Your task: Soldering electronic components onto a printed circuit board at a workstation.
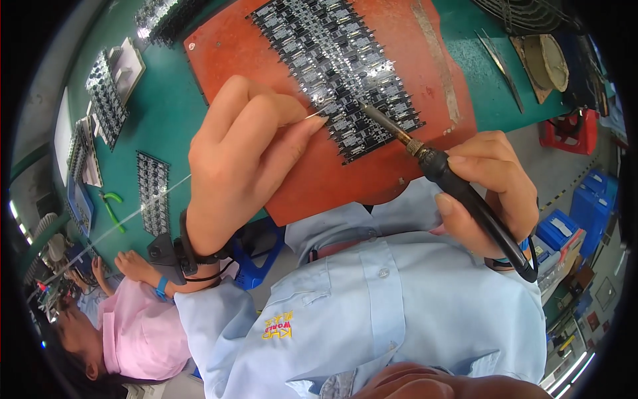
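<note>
A long black circuit board panel (339, 66), dense with small silvery parts, lies on a reddish-orange board (232, 60). My right hand (508, 176) is wrapped round the black handle of a soldering iron (458, 186). The iron's tip rests at, or just over, the middle of the panel's near part; contact cannot be made out. At the panel's left edge, my left hand (232, 153) is closed in a pinch. A short bit of thin silvery solder wire (312, 116) shows at its fingertips, pointing toward the panel; the rest is hidden in the hand.
Tweezers (502, 70) and a round tan dish (545, 63) on a small wooden base lie right. More circuit panels (154, 189) and green-handled cutters (114, 206) are left. A co-worker in pink (143, 326) sits at lower left. Blue bins (591, 206) stand far right.
</note>
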The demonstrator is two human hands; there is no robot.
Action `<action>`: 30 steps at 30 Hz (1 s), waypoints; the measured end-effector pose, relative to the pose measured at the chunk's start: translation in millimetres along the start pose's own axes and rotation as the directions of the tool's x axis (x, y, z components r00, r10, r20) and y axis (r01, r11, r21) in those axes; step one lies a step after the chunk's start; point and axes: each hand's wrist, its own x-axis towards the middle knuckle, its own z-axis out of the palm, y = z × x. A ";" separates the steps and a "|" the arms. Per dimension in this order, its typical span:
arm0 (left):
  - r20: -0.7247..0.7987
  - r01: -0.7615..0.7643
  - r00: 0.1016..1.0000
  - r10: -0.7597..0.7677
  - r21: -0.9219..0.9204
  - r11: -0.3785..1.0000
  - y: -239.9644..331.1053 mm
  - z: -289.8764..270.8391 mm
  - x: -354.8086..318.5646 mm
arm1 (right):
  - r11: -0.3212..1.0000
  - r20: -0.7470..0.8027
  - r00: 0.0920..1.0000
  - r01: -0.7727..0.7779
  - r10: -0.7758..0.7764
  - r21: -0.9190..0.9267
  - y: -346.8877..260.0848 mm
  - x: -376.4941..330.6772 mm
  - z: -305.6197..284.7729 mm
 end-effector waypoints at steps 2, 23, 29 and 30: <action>0.001 -0.058 0.998 0.058 -0.029 0.998 0.9 3.3 5.3 | 1.000 0.007 1.000 0.007 -0.007 -0.003 0.4 0.7 -0.1; 0.181 -0.163 0.972 0.149 0.065 0.984 1.3 14.5 24.6 | 0.999 -0.002 0.999 0.050 -0.050 -0.017 0.9 -0.5 2.5; 0.154 -0.164 0.976 0.154 0.059 0.985 0.4 16.5 24.9 | 0.997 -0.042 0.997 0.063 -0.064 -0.038 -0.7 2.0 6.4; 0.138 -0.174 0.976 0.166 0.049 0.984 -0.5 14.8 24.3 | 0.997 -0.043 0.997 0.061 -0.063 -0.039 -1.0 2.3 6.6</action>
